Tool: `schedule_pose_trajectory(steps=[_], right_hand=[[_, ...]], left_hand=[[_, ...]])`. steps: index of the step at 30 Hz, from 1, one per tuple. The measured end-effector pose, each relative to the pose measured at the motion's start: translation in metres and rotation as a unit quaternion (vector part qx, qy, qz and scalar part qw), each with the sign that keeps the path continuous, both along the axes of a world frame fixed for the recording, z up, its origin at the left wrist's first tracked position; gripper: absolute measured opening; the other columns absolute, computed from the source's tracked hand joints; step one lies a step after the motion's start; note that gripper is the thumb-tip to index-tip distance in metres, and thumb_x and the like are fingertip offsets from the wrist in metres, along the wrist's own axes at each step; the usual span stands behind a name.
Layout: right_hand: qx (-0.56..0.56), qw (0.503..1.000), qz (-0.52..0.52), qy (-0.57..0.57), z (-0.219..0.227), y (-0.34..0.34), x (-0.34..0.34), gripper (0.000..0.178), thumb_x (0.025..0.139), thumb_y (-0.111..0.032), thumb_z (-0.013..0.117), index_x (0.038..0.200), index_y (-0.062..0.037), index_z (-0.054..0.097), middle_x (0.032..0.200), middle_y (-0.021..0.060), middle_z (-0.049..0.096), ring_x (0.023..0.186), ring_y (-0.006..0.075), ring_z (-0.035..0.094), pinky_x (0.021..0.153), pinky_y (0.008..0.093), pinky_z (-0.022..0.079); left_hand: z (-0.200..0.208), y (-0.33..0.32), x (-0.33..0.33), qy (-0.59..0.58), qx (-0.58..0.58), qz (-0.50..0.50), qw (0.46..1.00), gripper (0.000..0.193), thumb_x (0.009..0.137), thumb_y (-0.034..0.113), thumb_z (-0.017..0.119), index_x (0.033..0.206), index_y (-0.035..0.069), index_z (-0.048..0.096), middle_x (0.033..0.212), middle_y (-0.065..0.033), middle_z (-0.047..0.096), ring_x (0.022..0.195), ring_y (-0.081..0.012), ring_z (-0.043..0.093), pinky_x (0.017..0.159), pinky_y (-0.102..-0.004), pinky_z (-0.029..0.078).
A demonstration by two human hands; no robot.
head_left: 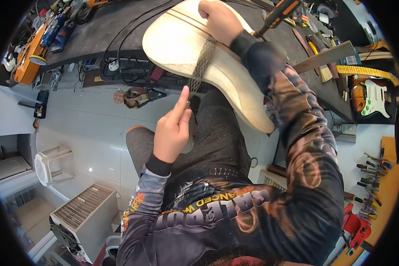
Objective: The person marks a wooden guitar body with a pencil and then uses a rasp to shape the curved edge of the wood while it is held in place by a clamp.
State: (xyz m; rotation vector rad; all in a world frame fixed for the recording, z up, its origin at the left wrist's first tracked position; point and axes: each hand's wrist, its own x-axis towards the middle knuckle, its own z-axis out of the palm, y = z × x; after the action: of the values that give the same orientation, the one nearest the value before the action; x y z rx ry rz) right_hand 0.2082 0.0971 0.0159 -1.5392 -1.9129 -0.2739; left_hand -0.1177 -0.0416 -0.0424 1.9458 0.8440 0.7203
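Observation:
A pale wooden guitar body (177, 42) with darker stripes lies over the front edge of the dark workbench, its lower end jutting out toward my legs. My left hand (175, 131) is closed round the near end of a rasp with a lattice blade (203, 66), index finger stretched along it. The blade lies across the body's near edge and is blurred. On top of the body rests my right hand (222, 20), fingers curled; what they may hold is hidden. Beside it rises a clamp with an orange and black handle (279, 17).
Brushes and hand tools crowd the bench's right side, near a sunburst electric guitar (370, 99). An orange case (31, 57) and a blue power tool (53, 33) sit at left. A white stool (53, 166) stands on the floor. Screwdrivers (371, 173) hang at right.

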Motion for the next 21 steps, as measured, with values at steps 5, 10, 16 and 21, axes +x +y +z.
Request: schedule_pose_trajectory(steps=[5,10,16,21], right_hand=[[-0.085,0.995,0.033,0.049,-0.012,-0.082,-0.020,0.007,0.085,0.003,0.058,0.087,-0.0045,0.058,0.078,0.0162,0.059,0.086,0.0388,0.059,0.076,0.0498,0.047],[-0.075,0.996,0.009,0.038,0.002,-0.066,-0.015,0.008,0.085,0.003,0.058,0.088,-0.0046,0.058,0.080,0.0179,0.059,0.086,0.0401,0.060,0.076,0.0500,0.047],[-0.042,0.998,0.049,0.008,-0.007,-0.029,-0.015,0.007,0.084,0.000,0.063,0.088,-0.0033,0.058,0.083,0.0171,0.062,0.089,0.0404,0.062,0.078,0.0499,0.049],[-0.082,0.994,0.026,0.061,-0.007,-0.105,-0.017,0.012,0.082,0.006,0.058,0.082,-0.0054,0.054,0.077,0.0155,0.056,0.084,0.0373,0.057,0.074,0.0485,0.045]], left_hand=[[-0.014,-0.039,-0.028,-0.031,0.030,-0.023,0.999,0.065,0.104,-0.001,0.065,0.166,0.011,0.053,0.121,-0.0271,0.076,0.099,-0.0414,0.078,0.091,-0.0435,0.060],[-0.005,-0.022,-0.022,0.023,0.015,-0.023,0.999,0.062,0.106,-0.002,0.063,0.166,0.009,0.053,0.124,-0.0279,0.077,0.102,-0.0381,0.080,0.093,-0.0395,0.061],[-0.010,-0.017,-0.013,-0.007,0.001,0.009,1.000,0.066,0.104,0.000,0.066,0.168,0.011,0.051,0.117,-0.0267,0.078,0.096,-0.0400,0.078,0.087,-0.0418,0.060],[-0.016,-0.052,-0.028,-0.001,0.016,-0.040,0.999,0.072,0.099,-0.001,0.071,0.168,0.014,0.053,0.108,-0.0248,0.078,0.091,-0.0408,0.078,0.086,-0.0452,0.062]])
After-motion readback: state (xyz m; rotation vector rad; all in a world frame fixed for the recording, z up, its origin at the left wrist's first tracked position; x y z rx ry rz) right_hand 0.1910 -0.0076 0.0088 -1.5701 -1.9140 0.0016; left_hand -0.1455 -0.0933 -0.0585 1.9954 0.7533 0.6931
